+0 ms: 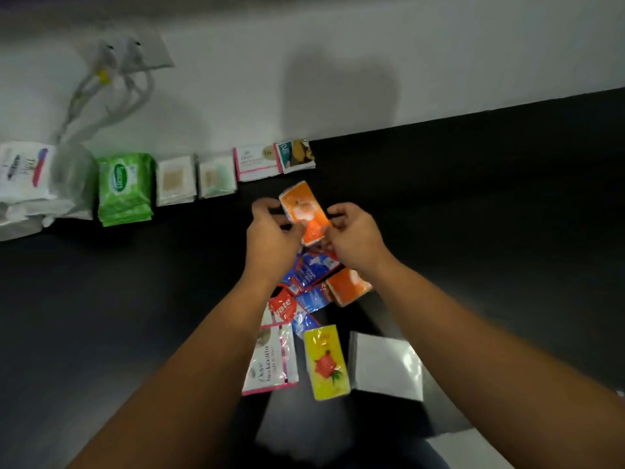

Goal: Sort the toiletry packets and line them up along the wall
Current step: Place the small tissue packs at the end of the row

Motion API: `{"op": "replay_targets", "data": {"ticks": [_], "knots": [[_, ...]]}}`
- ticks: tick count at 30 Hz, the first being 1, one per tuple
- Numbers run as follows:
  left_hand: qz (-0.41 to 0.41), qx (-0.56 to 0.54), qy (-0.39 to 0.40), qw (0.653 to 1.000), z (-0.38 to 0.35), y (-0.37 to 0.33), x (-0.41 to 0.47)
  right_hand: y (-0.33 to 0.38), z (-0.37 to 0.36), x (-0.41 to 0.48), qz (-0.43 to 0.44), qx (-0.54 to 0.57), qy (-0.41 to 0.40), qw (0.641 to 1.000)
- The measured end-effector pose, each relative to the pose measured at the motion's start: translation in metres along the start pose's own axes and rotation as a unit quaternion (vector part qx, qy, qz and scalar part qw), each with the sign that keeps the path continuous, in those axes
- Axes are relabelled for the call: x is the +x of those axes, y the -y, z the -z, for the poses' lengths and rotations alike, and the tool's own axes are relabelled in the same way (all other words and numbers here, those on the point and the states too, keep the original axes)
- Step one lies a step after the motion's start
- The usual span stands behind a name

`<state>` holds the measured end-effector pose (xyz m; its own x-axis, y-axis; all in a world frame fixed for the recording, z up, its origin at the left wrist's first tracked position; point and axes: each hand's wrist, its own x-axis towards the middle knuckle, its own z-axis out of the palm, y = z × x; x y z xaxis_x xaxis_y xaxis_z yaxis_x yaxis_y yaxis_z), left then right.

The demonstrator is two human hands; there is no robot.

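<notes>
An orange tissue packet (303,211) is lifted above the dark table between both hands. My left hand (270,231) pinches its left edge and my right hand (351,235) pinches its right edge. Below them lies a loose pile: blue sachets (313,269), a second orange packet (348,287), a red toothpaste sachet (283,308), a white and pink Dove sachet (270,360), a yellow tissue packet (326,362) and a silver pouch (387,365). Along the wall stand a green wipes pack (124,187), two pale sachets (176,184), a Dove sachet (257,162) and a teal sachet (296,155).
A white bag with packs (27,177) sits at the row's left end. White cables (101,93) hang from a wall socket above it. To the right of the teal sachet the dark table (473,198) runs bare along the wall.
</notes>
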<state>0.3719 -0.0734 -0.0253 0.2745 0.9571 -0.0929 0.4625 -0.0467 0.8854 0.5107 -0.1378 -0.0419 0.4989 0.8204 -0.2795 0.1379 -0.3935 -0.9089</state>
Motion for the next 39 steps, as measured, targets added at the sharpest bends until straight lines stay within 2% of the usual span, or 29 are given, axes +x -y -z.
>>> {"op": "replay_targets", "data": {"ticks": [3, 5, 9, 12, 14, 17, 20, 26, 29, 32, 35, 39], "knots": [[-0.008, 0.035, -0.015, 0.999, -0.038, -0.011, 0.026, -0.007, 0.022, 0.036, 0.0, -0.015, -0.007, 1.0], [-0.013, 0.075, -0.016, 0.997, -0.06, -0.016, 0.051, -0.013, 0.034, 0.058, 0.047, -0.067, -0.017, 0.997], [-0.06, 0.193, 0.009, 0.979, -0.093, -0.021, 0.097, -0.026, 0.05, 0.103, 0.099, -0.172, 0.035, 0.979], [-0.091, 0.351, 0.046, 0.931, -0.109, -0.017, 0.114, -0.035, 0.053, 0.136, 0.137, -0.249, 0.029, 0.958], [-0.101, 0.431, 0.043, 0.896, -0.113, -0.017, 0.122, -0.038, 0.054, 0.151, 0.143, -0.29, 0.017, 0.946], [-0.129, 0.493, 0.025, 0.86, -0.116, -0.021, 0.135, -0.04, 0.053, 0.165, 0.189, -0.29, 0.002, 0.938], [-0.146, 0.518, 0.026, 0.842, -0.117, -0.024, 0.149, -0.044, 0.048, 0.18, 0.218, -0.309, -0.003, 0.926], [-0.145, 0.504, 0.023, 0.851, -0.12, -0.026, 0.161, -0.034, 0.048, 0.193, 0.22, -0.331, -0.008, 0.918], [-0.139, 0.471, 0.025, 0.871, -0.119, -0.029, 0.157, -0.028, 0.049, 0.191, 0.197, -0.357, 0.025, 0.913], [-0.139, 0.406, 0.005, 0.903, -0.111, -0.03, 0.14, -0.022, 0.055, 0.178, 0.155, -0.308, 0.058, 0.937], [-0.12, 0.351, -0.01, 0.929, -0.093, -0.029, 0.11, -0.018, 0.062, 0.144, 0.067, -0.215, 0.078, 0.971], [-0.08, 0.342, 0.064, 0.934, -0.066, -0.022, 0.062, -0.018, 0.068, 0.085, 0.045, -0.232, 0.1, 0.966]]}}
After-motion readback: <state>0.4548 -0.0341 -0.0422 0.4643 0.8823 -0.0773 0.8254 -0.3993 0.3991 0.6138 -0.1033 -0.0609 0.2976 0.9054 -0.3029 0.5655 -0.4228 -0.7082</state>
